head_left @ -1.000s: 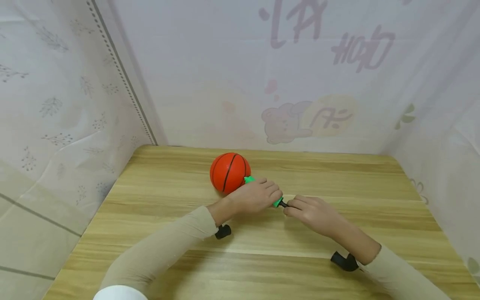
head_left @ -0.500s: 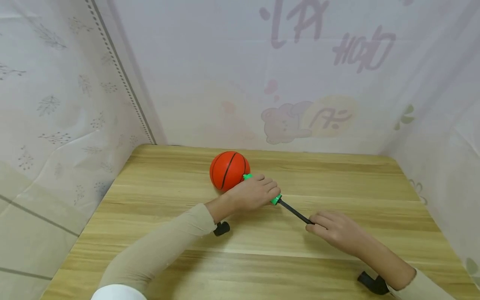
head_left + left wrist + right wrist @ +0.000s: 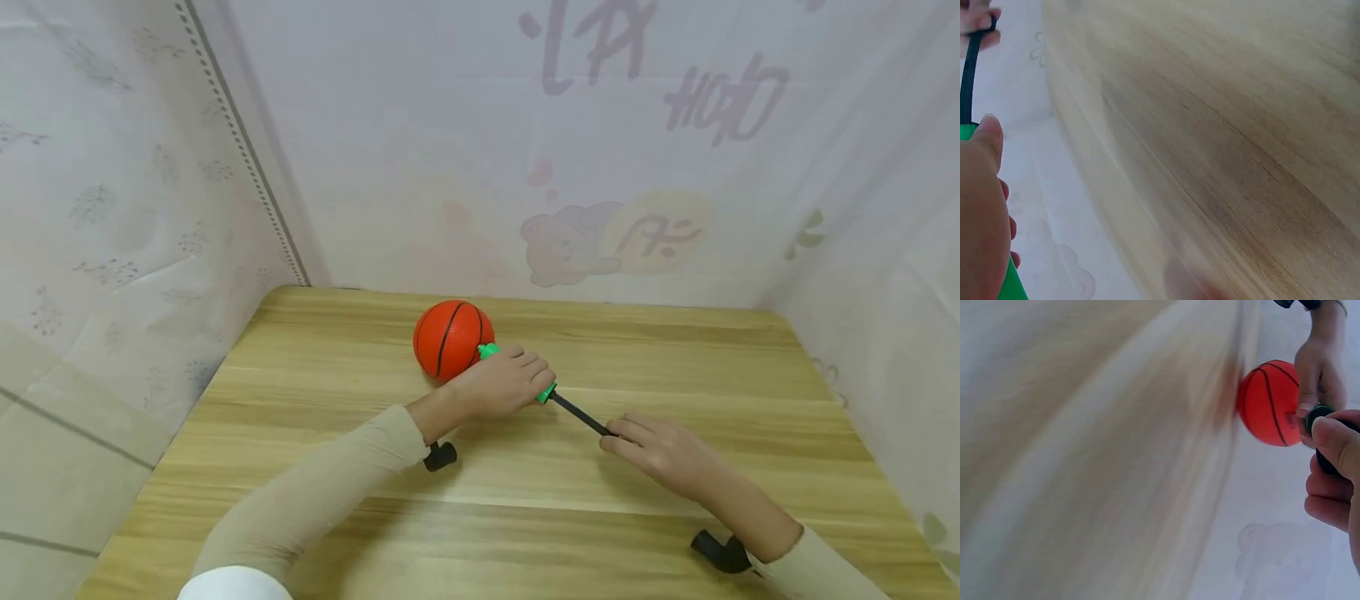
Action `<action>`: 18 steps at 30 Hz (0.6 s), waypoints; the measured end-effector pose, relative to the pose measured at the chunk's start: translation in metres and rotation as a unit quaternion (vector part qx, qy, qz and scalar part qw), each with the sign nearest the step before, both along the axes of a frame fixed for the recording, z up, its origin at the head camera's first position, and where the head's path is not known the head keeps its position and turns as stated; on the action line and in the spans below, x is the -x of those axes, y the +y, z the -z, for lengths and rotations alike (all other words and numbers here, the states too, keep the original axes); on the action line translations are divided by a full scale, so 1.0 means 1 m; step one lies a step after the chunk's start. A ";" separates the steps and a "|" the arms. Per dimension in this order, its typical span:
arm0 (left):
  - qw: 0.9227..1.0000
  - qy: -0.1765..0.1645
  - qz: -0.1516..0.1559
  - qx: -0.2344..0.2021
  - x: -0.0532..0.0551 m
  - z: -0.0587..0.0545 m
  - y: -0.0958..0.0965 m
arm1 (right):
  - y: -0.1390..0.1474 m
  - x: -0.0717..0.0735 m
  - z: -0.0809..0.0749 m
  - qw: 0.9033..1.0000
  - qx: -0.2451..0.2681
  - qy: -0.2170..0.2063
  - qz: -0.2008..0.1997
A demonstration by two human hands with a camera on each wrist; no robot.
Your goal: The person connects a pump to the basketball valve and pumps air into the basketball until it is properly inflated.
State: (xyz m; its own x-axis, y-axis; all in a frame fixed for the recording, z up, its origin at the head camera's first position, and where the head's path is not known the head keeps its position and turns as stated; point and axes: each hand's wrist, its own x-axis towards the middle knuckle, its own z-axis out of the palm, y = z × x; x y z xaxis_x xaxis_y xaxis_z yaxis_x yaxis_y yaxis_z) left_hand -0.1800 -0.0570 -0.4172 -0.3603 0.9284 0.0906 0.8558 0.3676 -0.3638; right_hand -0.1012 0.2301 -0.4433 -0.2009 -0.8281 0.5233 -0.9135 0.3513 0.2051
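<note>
An orange-red toy basketball (image 3: 452,340) with black lines lies near the back of the table. My left hand (image 3: 501,385) grips the green barrel of a ball pump (image 3: 489,350), whose nozzle end meets the ball's right side. Whether a needle sits in the ball is too small to tell. From the barrel's other end a black rod (image 3: 581,412) runs toward my right hand (image 3: 663,454). Curled round the pump's black handle (image 3: 1330,464) are the right fingers and thumb, which hide most of it. In the left wrist view, the left thumb (image 3: 990,140) lies along the green barrel.
The wood-grain table (image 3: 525,542) stretches out under both forearms. Behind it hangs a pale printed curtain (image 3: 420,167), with more fabric at both sides. A black wrist mount (image 3: 440,456) juts below the left wrist, another black mount (image 3: 720,552) below the right.
My right hand first drew back to the lower right, baring the long black rod, then came slightly back toward the barrel. The left hand keeps its grip. Ball and pump sit slightly further left.
</note>
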 end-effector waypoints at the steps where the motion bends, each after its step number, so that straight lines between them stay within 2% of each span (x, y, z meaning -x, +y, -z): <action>1: 1.000 0.002 0.001 0.000 0.000 0.000 0.000 | -0.003 0.002 -0.001 1.000 -0.001 -0.004 0.002; 5: 1.000 0.014 0.008 -0.001 0.000 0.001 0.003 | -0.019 0.014 -0.005 1.000 -0.003 0.003 -0.002; 10: 1.000 0.011 0.021 0.002 -0.003 0.004 0.005 | -0.039 0.025 -0.006 1.000 -0.009 0.020 -0.010; 14: 1.000 0.005 0.026 -0.003 -0.005 0.005 0.005 | -0.044 0.027 -0.005 0.999 -0.005 0.033 -0.015; 18: 1.000 0.006 0.028 -0.009 -0.004 0.005 0.004 | -0.039 0.023 -0.003 0.999 0.010 0.031 -0.024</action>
State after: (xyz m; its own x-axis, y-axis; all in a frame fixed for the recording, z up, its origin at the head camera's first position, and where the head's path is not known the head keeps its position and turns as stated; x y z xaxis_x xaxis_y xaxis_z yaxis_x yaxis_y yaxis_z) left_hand -0.1756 -0.0534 -0.4219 -0.3069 0.9453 0.1105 0.8710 0.3258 -0.3678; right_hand -0.1237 0.1915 -0.4400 -0.1269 -0.8256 0.5498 -0.9154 0.3110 0.2557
